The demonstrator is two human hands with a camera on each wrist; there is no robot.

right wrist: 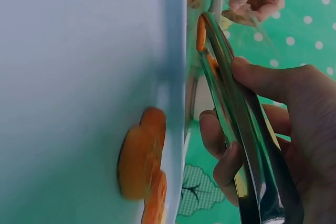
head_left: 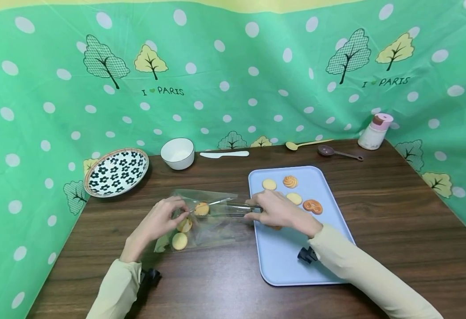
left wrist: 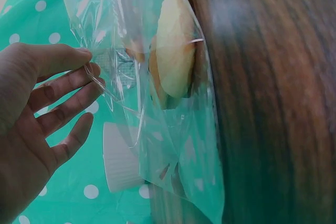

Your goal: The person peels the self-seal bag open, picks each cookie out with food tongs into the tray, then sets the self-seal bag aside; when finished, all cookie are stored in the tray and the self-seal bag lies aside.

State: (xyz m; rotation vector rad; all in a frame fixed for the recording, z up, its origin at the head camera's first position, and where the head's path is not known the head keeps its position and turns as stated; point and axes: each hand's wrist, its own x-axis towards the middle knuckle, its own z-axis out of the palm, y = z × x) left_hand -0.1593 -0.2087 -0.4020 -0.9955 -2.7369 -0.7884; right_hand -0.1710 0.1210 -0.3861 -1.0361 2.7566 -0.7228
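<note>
My left hand [head_left: 162, 219] pinches the upper edge of a clear plastic bag [head_left: 217, 235] between thumb and fingers. The bag lies on the table with a pale round cookie [head_left: 179, 241] and a browner cookie [head_left: 184, 224] inside. My right hand [head_left: 278, 208] grips metal tongs [right wrist: 239, 98], which reach leftward into the mouth of the bag. Between their tips is an orange-brown cookie [right wrist: 201, 34], seen in the head view as a round cookie [head_left: 202, 209] near the left hand's fingertips. Under the right hand lies the blue tray [head_left: 292, 270].
On the tray are several cookies, among them a swirl cookie [head_left: 290, 181] and a pretzel-shaped cookie [head_left: 313, 206]. Along the back stand a flowered plate [head_left: 117, 173], white bowl [head_left: 178, 153], white knife [head_left: 225, 154], yellow spoon [head_left: 292, 145], brown spoon [head_left: 326, 150] and pink-capped bottle [head_left: 374, 132].
</note>
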